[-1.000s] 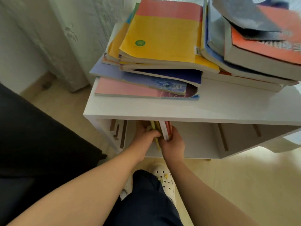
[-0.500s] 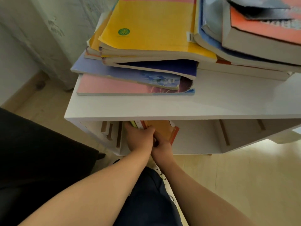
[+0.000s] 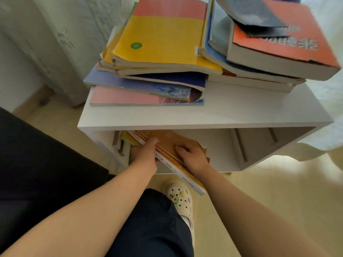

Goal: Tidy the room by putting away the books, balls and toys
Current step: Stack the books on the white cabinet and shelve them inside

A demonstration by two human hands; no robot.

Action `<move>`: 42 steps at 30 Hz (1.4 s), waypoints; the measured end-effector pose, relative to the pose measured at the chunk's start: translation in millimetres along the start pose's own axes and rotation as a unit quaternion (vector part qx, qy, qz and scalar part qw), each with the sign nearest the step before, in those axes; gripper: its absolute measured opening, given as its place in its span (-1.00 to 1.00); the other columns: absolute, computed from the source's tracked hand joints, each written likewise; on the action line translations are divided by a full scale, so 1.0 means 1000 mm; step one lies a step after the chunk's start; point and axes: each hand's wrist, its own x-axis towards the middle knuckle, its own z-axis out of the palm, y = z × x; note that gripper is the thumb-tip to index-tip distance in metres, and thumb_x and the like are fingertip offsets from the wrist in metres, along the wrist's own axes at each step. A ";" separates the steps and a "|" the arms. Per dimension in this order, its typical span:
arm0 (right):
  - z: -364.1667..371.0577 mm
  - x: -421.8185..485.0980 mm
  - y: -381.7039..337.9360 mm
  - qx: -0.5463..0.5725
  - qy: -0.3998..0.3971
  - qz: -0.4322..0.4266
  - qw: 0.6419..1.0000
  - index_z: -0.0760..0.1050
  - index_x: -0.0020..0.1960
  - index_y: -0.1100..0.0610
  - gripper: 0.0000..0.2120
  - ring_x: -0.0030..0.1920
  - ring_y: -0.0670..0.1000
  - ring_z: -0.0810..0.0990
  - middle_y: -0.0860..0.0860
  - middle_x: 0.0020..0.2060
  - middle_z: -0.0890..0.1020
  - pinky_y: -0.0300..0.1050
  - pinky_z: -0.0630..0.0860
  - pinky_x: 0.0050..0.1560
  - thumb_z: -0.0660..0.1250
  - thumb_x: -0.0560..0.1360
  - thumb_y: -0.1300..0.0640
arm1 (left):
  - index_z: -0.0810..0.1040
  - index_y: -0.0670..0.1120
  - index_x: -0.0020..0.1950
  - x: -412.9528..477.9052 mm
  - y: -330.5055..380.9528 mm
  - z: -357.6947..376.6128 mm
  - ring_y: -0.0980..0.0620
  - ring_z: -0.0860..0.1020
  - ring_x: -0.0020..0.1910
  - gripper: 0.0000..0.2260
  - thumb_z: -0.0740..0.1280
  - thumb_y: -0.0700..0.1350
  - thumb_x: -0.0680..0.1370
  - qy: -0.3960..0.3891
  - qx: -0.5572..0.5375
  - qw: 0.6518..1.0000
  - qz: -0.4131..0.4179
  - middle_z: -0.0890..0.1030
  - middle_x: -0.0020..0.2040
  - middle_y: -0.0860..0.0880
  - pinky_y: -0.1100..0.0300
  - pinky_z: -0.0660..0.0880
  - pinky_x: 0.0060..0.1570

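Note:
A bundle of thin books (image 3: 168, 143) with an orange-brown cover leans out of the open lower compartment of the white cabinet (image 3: 241, 112), its white spines pointing down toward me. My left hand (image 3: 146, 156) grips the bundle's left side along the spines. My right hand (image 3: 194, 159) holds the right side, thumb across the cover and fingers hidden behind it. On the cabinet top lie two untidy piles: a yellow and pink book (image 3: 161, 38) over blue and pink ones, and a thick orange book (image 3: 289, 47) on the right.
Wooden slats (image 3: 239, 145) line the compartment's inner walls. A pale curtain (image 3: 61, 43) hangs at the left, and a black surface (image 3: 37, 164) fills the left edge. My dark trouser leg and white clog (image 3: 181, 199) stand on the light wooden floor in front.
The bundle has tipped from upright to a slant, its lower end now sticking out of the compartment. My hands have spread apart to its two sides.

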 end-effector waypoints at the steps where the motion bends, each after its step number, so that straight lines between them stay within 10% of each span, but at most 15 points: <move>1: -0.007 -0.003 -0.001 -0.028 0.004 0.006 1.000 0.49 0.24 0.02 -0.72 -0.07 -0.07 0.49 -0.02 0.04 0.56 -0.20 0.35 0.02 0.13 0.61 0.01 | 0.51 -0.12 0.09 -0.009 0.001 -0.002 -0.06 0.62 -0.11 -0.77 0.40 -0.18 0.46 -0.013 -0.017 1.000 -0.014 0.62 -0.02 -0.13 0.07 0.61 -0.22; 9: -0.047 -0.071 -0.011 -0.069 0.018 0.074 0.995 0.44 0.31 0.05 -0.64 0.15 0.09 0.53 0.07 0.17 0.56 0.06 0.42 0.28 0.11 0.59 -0.06 | 0.47 -0.13 0.13 -0.101 -0.001 -0.013 -0.12 0.62 -0.09 -0.69 0.43 -0.22 0.42 -0.081 -0.039 0.996 -0.015 0.61 -0.03 -0.16 0.00 0.61 -0.19; 25: -0.107 -0.206 -0.088 0.114 -0.051 0.074 0.989 0.54 0.21 0.06 -0.34 -0.14 0.03 0.68 0.06 -0.10 0.69 -0.12 0.57 -0.13 0.13 0.43 -0.43 | 0.52 -0.11 0.00 -0.260 0.069 -0.061 -0.15 0.55 -0.10 -0.78 0.35 -0.22 0.36 -0.277 -0.023 0.952 0.125 0.57 -0.09 -0.17 0.03 0.57 -0.10; 29: -0.113 -0.217 -0.130 0.184 -0.032 0.025 0.982 0.59 0.14 0.12 -0.23 -0.06 0.10 0.67 0.11 -0.02 0.68 0.01 0.55 0.05 0.20 0.28 -0.49 | 0.57 -0.12 -0.06 -0.286 0.115 -0.067 -0.14 0.58 -0.12 -0.87 0.34 -0.22 0.40 -0.316 -0.025 0.929 0.192 0.61 -0.09 -0.17 -0.03 0.56 0.02; 33: -0.115 -0.220 -0.174 0.229 0.021 -0.061 0.971 0.61 0.07 0.04 -0.35 -0.10 0.00 0.67 -0.02 -0.15 0.71 -0.06 0.55 0.08 0.37 0.19 -0.41 | 0.58 -0.15 0.04 -0.299 0.157 -0.076 -0.11 0.62 -0.19 -0.81 0.28 -0.17 0.47 -0.369 -0.056 0.899 0.227 0.65 -0.16 -0.13 0.05 0.57 -0.10; 36: -0.120 -0.215 -0.205 0.195 0.121 -0.179 0.957 0.40 -0.17 -0.09 -0.85 -0.32 -0.27 0.58 -0.22 -0.42 0.62 -0.40 0.52 -0.18 0.27 0.53 -0.09 | 0.57 -0.12 -0.06 -0.300 0.186 -0.077 -0.08 0.63 -0.31 -0.84 0.21 -0.15 0.51 -0.394 -0.086 0.878 0.257 0.67 -0.26 -0.12 0.10 0.58 -0.23; 38: -0.121 -0.212 -0.228 0.166 0.121 -0.196 0.959 0.34 -0.18 -0.14 -0.84 -0.18 -0.20 0.53 -0.21 -0.24 0.57 -0.29 0.50 -0.02 0.20 0.56 -0.09 | 0.56 -0.15 -0.06 -0.294 0.207 -0.075 -0.04 0.64 -0.38 -0.81 0.17 -0.15 0.55 -0.395 -0.090 0.867 0.289 0.66 -0.31 -0.11 0.17 0.59 -0.36; 42: -0.127 -0.182 -0.245 0.174 0.014 -0.156 0.972 0.56 -0.04 0.05 -0.75 -0.39 -0.14 0.64 -0.08 -0.38 0.67 -0.30 0.53 -0.33 0.30 0.49 -0.13 | 0.54 -0.14 -0.05 -0.272 0.240 -0.076 0.02 0.63 -0.41 -0.84 0.18 -0.14 0.57 -0.351 -0.068 0.871 0.337 0.66 -0.33 -0.08 0.23 0.57 -0.42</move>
